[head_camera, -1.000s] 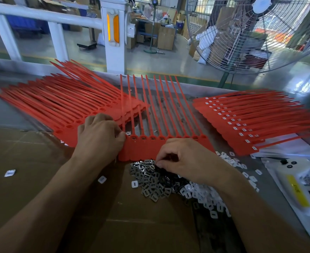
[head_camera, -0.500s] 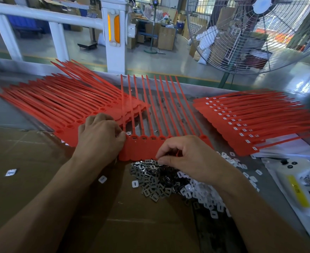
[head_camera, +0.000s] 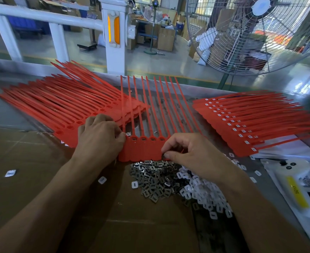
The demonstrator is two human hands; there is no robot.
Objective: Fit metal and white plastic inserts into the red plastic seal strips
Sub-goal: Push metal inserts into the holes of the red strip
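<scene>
Leftmost, a fanned stack of empty red seal strips [head_camera: 63, 110] lies on the bench [head_camera: 13, 114], partly over brown cardboard [head_camera: 32, 170]. Left hand [head_camera: 100, 137], fingers curled, grips the left end of the working red strip set [head_camera: 143, 148], with a small metal piece at its fingertips; the set lies flat at the bench centre, tails pointing away from the person. Just in front of it: a heap of metal inserts [head_camera: 156, 181], running rightward into a heap of white plastic inserts [head_camera: 203, 196]. Right hand [head_camera: 192, 157] sits over the set's right end, thumb and forefinger pinched together on a small dark insert at the strip's near edge. Farther right, a stack of finished strips [head_camera: 250, 123] showing white inserts. Beyond the bench, a large floor fan [head_camera: 256, 33].
</scene>
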